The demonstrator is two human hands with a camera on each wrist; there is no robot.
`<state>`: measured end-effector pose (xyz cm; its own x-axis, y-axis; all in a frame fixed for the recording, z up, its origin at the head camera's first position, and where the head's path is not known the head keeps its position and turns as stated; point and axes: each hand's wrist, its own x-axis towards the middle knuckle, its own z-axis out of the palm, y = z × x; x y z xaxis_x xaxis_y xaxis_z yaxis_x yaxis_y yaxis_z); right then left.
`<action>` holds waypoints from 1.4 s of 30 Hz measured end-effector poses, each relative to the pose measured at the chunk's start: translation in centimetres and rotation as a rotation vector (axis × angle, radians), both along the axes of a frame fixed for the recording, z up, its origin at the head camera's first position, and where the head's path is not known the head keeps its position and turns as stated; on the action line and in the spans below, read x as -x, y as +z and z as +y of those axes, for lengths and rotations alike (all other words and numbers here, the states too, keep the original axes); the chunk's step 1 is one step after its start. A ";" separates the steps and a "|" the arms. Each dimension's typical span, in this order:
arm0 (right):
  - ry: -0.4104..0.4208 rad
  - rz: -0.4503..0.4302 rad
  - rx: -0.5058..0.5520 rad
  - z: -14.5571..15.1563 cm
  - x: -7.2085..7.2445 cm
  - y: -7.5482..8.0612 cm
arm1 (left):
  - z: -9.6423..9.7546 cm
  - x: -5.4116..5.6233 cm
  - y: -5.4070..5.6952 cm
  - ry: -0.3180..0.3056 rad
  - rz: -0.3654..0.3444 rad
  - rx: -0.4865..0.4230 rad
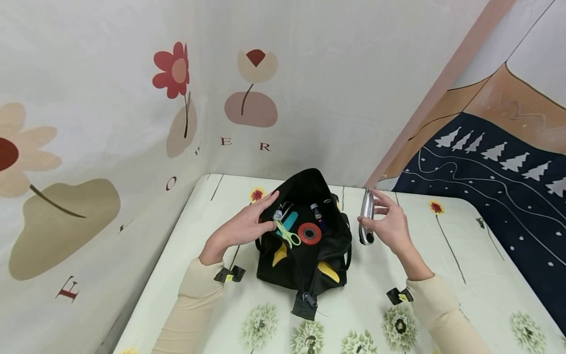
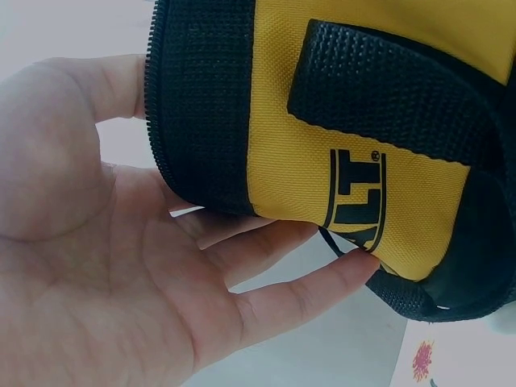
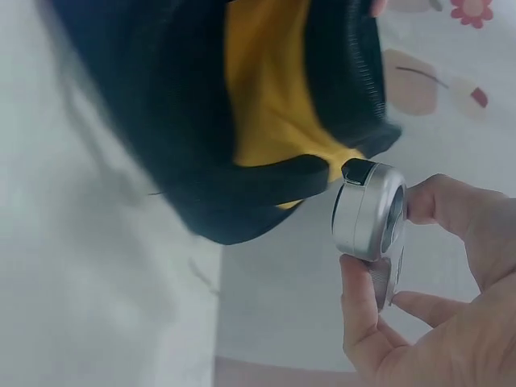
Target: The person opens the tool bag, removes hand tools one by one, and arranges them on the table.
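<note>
The black bag [image 1: 283,278] stands unzipped on a pale surface [image 1: 376,280] printed with flowers and dandelion heads; behind the bag and to its left hang whitish walls [image 1: 318,108] bearing flower prints and red letters, and beyond it to the right is a navy panel [image 1: 468,172] with white trees. The left hand [image 1: 245,221] is at the bag's left rim, thumb and fingers on either side of the edge, holding it. Just right of the bag, apart from it in the head view, the right hand [image 1: 391,221] pinches a silver tool [image 1: 366,216] between thumb and fingertips, the tool roughly upright above the surface. Only the head view looks inside the bag: light-green scissors [image 1: 283,229] and a teal item [image 1: 290,221] lie towards its left, a red roll [image 1: 302,234] near its middle, and a small dark tube [image 1: 316,211] at its back right. The left wrist view adds the bag's yellow side with the black letters "LT" and a webbing strap [image 2: 379,89]; the right wrist view shows the tool's rounded metal end with a black inset. The left hand covers part of the bag's left rim, and the bag's near folds hide its bottom.
</note>
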<state>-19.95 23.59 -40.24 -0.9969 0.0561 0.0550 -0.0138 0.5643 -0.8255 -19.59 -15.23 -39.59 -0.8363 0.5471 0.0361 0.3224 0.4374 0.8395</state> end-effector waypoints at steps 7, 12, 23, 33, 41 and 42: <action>-0.003 -0.009 -0.062 0.4 0.4 -2.5 | 0.0 0.0 -0.1 -0.005 -0.015 -0.010; 0.004 -0.007 -0.085 0.5 0.8 -4.1 | 0.0 0.0 -0.1 -0.001 -0.003 -0.003; 0.012 -0.054 -0.122 0.4 1.5 -6.6 | 0.0 0.0 0.0 -0.004 -0.012 -0.003; 0.023 -0.078 -0.138 0.1 2.0 -8.1 | 0.0 0.0 0.0 -0.003 -0.016 -0.006; 0.060 -0.079 -0.226 -0.1 2.3 -8.6 | -0.1 0.1 -0.2 0.004 -0.012 -0.005; 0.060 -0.078 -0.235 -0.2 2.3 -8.6 | -0.1 0.1 -0.2 0.003 -0.012 -0.005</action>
<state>-22.23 23.42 -48.86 -0.9998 -0.0086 -0.0180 0.0057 0.7409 -0.6716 -19.67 -15.28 -39.74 -0.8385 0.5441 0.0291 0.3110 0.4341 0.8455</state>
